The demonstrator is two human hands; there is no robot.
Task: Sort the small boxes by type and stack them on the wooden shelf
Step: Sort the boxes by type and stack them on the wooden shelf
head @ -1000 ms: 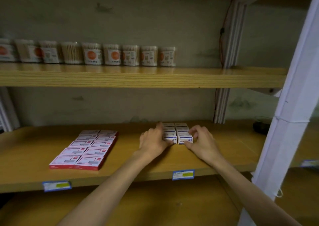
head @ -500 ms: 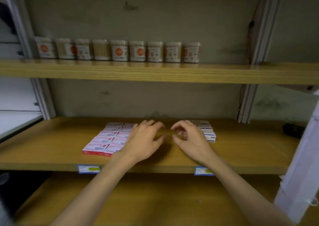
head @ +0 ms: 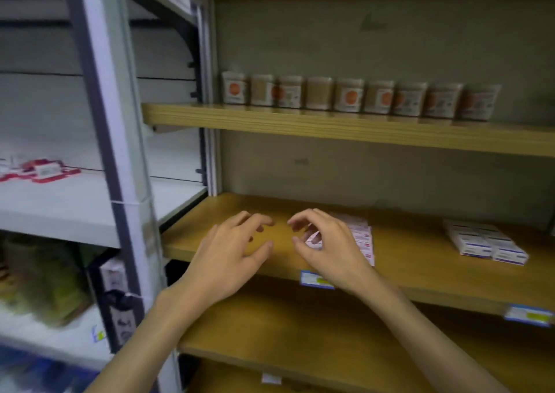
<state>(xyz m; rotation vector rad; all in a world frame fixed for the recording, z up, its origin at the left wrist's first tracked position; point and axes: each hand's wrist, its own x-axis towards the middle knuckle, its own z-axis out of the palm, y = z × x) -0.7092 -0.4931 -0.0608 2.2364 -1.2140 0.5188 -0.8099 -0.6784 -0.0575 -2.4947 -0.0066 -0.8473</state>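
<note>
We see both hands over the wooden shelf, holding nothing. Left hand near centre, fingers loosely curled, released. Right hand at its 3 o'clock, same relaxed curl, partly hiding the red-and-white boxes: flat, pink-red edged, count hidden and blurred. Blue-and-white boxes at 3 o'clock, well apart, blurred, about four showing. Far, 12 o'clock, upper shelf: nine jars, some with orange-dot labels.

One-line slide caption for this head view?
Both hands, left hand and right hand, hover empty over the wooden shelf between red-and-white boxes and blue-and-white boxes.
</note>
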